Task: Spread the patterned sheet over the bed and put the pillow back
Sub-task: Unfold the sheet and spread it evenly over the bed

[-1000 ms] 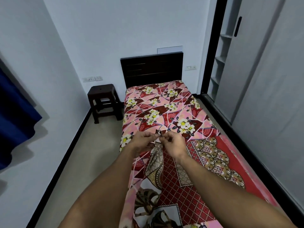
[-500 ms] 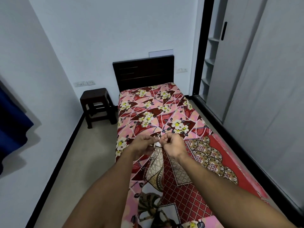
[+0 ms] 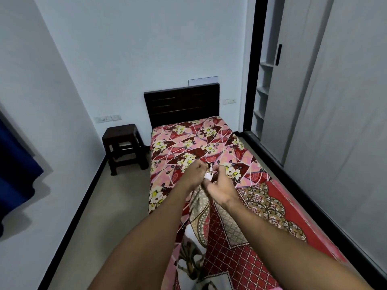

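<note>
Both hands meet above the middle of the single bed. Left hand (image 3: 193, 174) and right hand (image 3: 219, 186) are each pinched shut on the same bunched edge of the red patterned sheet with gold lattice and scalloped motifs (image 3: 236, 256); knuckles nearly touching. From that grip the sheet hangs down toward the camera and spreads over the near half of the bed, reaching its right edge. The far half shows a pink and maroon floral bed cover (image 3: 194, 143), running up to the dark wooden headboard (image 3: 182, 103). Dark brown plastic stool (image 3: 123, 147) stands on the floor just left of the bed's head. Grey sliding wardrobe (image 3: 335, 101) along the right.
</note>
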### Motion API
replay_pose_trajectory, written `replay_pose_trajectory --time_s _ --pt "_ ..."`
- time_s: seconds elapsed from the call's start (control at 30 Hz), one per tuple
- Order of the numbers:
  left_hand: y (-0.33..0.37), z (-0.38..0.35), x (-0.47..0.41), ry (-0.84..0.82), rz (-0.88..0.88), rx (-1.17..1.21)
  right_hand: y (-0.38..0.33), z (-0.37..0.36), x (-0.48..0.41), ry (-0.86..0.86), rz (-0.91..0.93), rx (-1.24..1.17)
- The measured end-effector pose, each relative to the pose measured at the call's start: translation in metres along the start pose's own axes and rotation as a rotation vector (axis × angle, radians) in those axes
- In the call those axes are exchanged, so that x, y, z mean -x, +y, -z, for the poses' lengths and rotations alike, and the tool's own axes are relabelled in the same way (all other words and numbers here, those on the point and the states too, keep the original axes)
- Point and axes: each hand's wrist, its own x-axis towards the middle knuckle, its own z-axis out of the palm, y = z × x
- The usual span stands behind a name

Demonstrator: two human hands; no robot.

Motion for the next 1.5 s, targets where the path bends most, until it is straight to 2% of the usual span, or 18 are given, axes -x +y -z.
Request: replay_pose_trajectory --time_s 0.17,0.23,0.3,0.4,0.47,0.57,0.63,0.73,0.9,0.97,1.07,1.17,1.27,1.33,1.37,1.43,1.5 --pt "0.018 0.016 -0.011 0.134 -0.137 -0.169 -0.038 0.009 -0.008 0.162 0.082 0.164" --pt "0.020 0.022 -0.015 0.190 -0.160 -0.168 -0.052 0.021 -0.014 0.204 0.089 0.232" --pt "0.027 0.024 -0.019 0.177 -0.152 -0.128 -0.061 0.030 -0.018 0.225 0.090 0.277" --pt "0.050 0.025 -0.021 0.087 -0.138 -0.090 -0.067 0.036 -0.019 0.197 0.127 0.103" --pt "0.059 0.030 -0.024 0.043 -0.107 -0.046 -0.069 0.040 -0.017 0.097 0.111 0.001" --pt "0.062 0.036 -0.028 -0.005 -0.055 -0.011 -0.062 0.045 -0.018 0.004 0.066 0.067" --pt "0.065 0.032 -0.027 -0.011 -0.074 -0.045 -0.058 0.046 -0.024 0.060 0.040 0.070" --pt "0.064 0.025 -0.027 0.089 -0.124 -0.129 -0.060 0.052 -0.032 0.102 0.011 0.152" --pt "0.082 0.017 -0.017 0.169 -0.150 -0.229 -0.074 0.068 -0.024 0.151 -0.122 0.491" --pt "0.097 0.011 -0.011 0.212 -0.169 -0.201 -0.080 0.073 -0.024 0.141 -0.257 0.430" --pt "0.114 0.015 -0.015 0.245 -0.205 -0.132 -0.081 0.085 -0.031 0.026 -0.439 0.207" --pt "0.121 0.032 -0.023 0.262 -0.259 -0.209 -0.085 0.111 -0.039 -0.038 -0.479 0.258" --pt "0.126 0.038 -0.021 0.406 -0.257 -0.349 -0.112 0.138 -0.050 0.176 -0.335 0.389" --pt "0.129 0.033 -0.023 0.484 -0.155 -0.347 -0.135 0.148 -0.056 0.344 -0.204 0.439" --pt "0.131 0.029 -0.027 0.488 -0.078 -0.289 -0.145 0.150 -0.059 0.400 -0.161 0.433" --pt "0.143 0.025 -0.032 0.394 0.074 -0.104 -0.161 0.152 -0.063 0.470 -0.103 0.417" --pt "0.161 0.024 -0.036 0.360 0.153 0.230 -0.169 0.154 -0.067 0.483 -0.046 0.414"
